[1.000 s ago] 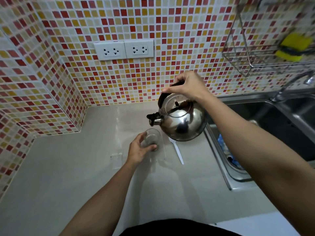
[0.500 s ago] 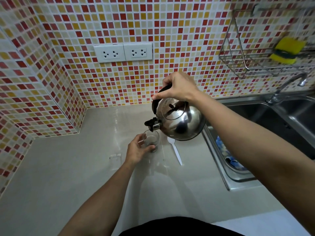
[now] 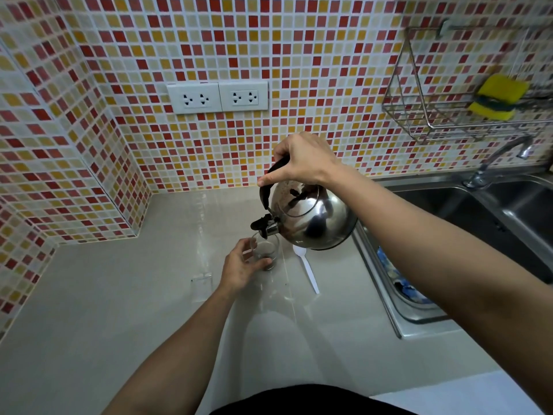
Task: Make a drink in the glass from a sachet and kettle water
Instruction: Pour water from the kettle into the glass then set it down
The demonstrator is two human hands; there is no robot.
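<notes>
A small clear glass point(image 3: 267, 251) stands on the pale countertop point(image 3: 119, 295) with dark powder at its bottom. My left hand point(image 3: 241, 266) is wrapped around its left side. My right hand point(image 3: 302, 160) grips the black handle of a shiny steel kettle point(image 3: 314, 218), held in the air and tilted left. The kettle's black-capped spout sits right over the glass rim. A white plastic spoon point(image 3: 306, 269) lies on the counter just right of the glass, partly under the kettle. I see no sachet for sure.
A steel sink point(image 3: 493, 217) with a tap point(image 3: 496, 161) is at the right; something blue lies in its near basin point(image 3: 398, 277). A wire rack point(image 3: 443, 115) on the tiled wall holds a yellow sponge point(image 3: 496, 95). Two sockets point(image 3: 217, 97) are above the counter. A small clear wrapper piece point(image 3: 202, 278) lies left of my hand.
The kettle has come down and leftward and tipped further, bringing its spout from above and beside the glass to right over the rim. My left hand has stayed on the glass.
</notes>
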